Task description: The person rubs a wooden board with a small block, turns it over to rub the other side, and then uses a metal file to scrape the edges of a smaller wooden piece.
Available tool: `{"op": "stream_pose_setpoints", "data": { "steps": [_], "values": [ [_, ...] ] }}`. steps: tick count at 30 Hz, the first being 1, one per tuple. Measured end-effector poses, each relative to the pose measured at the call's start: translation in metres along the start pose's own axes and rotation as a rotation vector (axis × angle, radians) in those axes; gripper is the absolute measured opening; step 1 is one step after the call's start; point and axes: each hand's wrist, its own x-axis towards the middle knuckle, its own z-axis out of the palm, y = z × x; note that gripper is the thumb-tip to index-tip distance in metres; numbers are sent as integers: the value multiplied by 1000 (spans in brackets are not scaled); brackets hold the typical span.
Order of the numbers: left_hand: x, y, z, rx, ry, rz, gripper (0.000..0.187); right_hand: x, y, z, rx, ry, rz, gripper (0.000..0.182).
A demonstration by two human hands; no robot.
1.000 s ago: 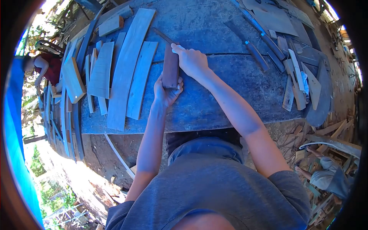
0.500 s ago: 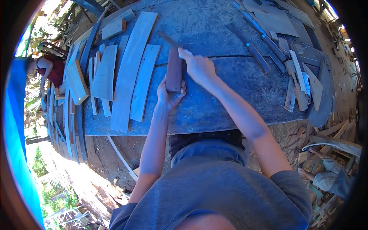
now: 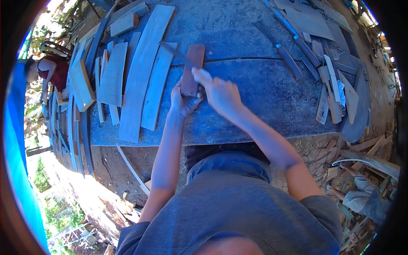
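Observation:
A reddish-brown wooden block (image 3: pixel 195 55) stands out over the blue-stained table (image 3: pixel 238 97), its near end in my left hand (image 3: pixel 185 100), whose fingers wrap round it. My right hand (image 3: pixel 223 93) is closed on a thin, dark blade-like tool (image 3: pixel 176 52). The tool slants across the block and points up to the left; its handle is hidden in the fist. Pale planks (image 3: pixel 146 72) lie just left of both hands.
Knives with dark handles (image 3: pixel 290 63) lie right of the hands. Wood pieces (image 3: pixel 333 85) are piled at the table's right end, and more boards (image 3: pixel 83 87) at the left. One person (image 3: pixel 53 70) is at far left, another (image 3: pixel 361 195) at lower right.
My right hand has moved down towards me, and the tool now crosses the block lower, below its far end. The block's far end shows more fully. The view has shifted slightly.

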Motion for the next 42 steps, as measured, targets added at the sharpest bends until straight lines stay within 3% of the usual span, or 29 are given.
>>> {"op": "stream_pose_setpoints", "data": {
  "steps": [2,3,5,6,8,10,14,16,17,19,20,21,23,27,29,31,33,34,36,38,39,42],
  "values": [
    [-6,-5,13,97,195,53,37,-22,-10,-15,66,-82,-10,55],
    [-4,-5,7,93,194,51,37,-26,-11,-20,134,-146,-18,56],
    [-1,0,-10,36,-171,-44,44,-2,6,-2,110,-81,-12,53],
    [-1,3,-8,0,-206,-88,41,21,20,12,135,40,-1,51],
    [-2,4,0,15,-153,-72,40,52,30,17,161,173,3,49],
    [-4,6,3,25,-93,-60,39,66,29,14,76,63,124,47],
    [-2,5,0,52,-40,-36,40,4,7,0,155,121,53,50],
    [-1,3,1,73,14,-7,41,-26,-13,-27,43,-273,35,52],
    [-1,2,3,100,86,-12,43,-23,-10,-25,44,-278,36,52],
    [-3,-2,0,135,158,-27,44,-3,7,-14,23,-75,17,52],
    [-1,-2,-5,79,28,-60,46,19,24,3,74,37,56,52],
    [1,-1,-7,24,-105,-88,47,41,39,6,72,50,54,52],
    [-5,-1,-2,58,-53,-84,47,72,53,9,54,-9,196,52],
    [-11,-2,12,254,10,-57,47,39,49,-20,-13,-85,210,49],
    [-16,-8,7,374,70,-78,46,18,69,-11,47,150,237,46],
    [-5,-7,4,338,-29,-94,46,15,70,-16,108,137,295,45],
    [-5,-6,3,222,-62,-77,47,15,63,-19,161,248,210,43],
    [-6,-5,4,99,-79,-55,48,13,50,-26,163,249,210,43],
    [-8,-4,11,149,-3,-48,49,5,21,-35,186,65,46,38],
    [-6,-4,10,198,65,-54,50,13,18,-23,146,28,46,39],
    [-5,-3,5,179,7,-65,50,20,21,-18,98,-2,42,40],
    [-3,-4,2,174,-76,-64,48,45,29,-13,118,88,98,40]
  ]
}}
